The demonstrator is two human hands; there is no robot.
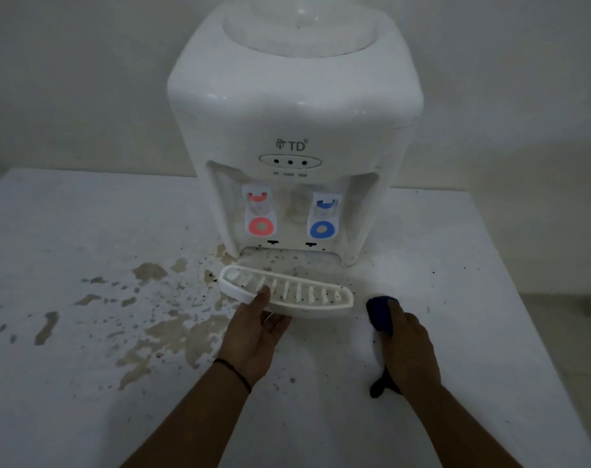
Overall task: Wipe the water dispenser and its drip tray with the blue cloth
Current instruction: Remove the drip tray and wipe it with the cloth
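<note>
A white tabletop water dispenser (294, 130) stands on a white surface, with a red tap on the left and a blue tap on the right. Its white slotted drip tray (304, 293) is out of its recess and tilted in front of the base. My left hand (253, 332) grips the tray's near left edge, thumb on top. My right hand (405, 346) is closed around a bunched dark blue cloth (380, 314), just right of the tray; a tail of the cloth hangs out below the hand.
The white table (84, 383) carries brown stains and dark specks left of and in front of the dispenser. The open tray recess (287, 258) at the dispenser's base is dirty. A pale wall rises behind. The table's right edge drops off at far right.
</note>
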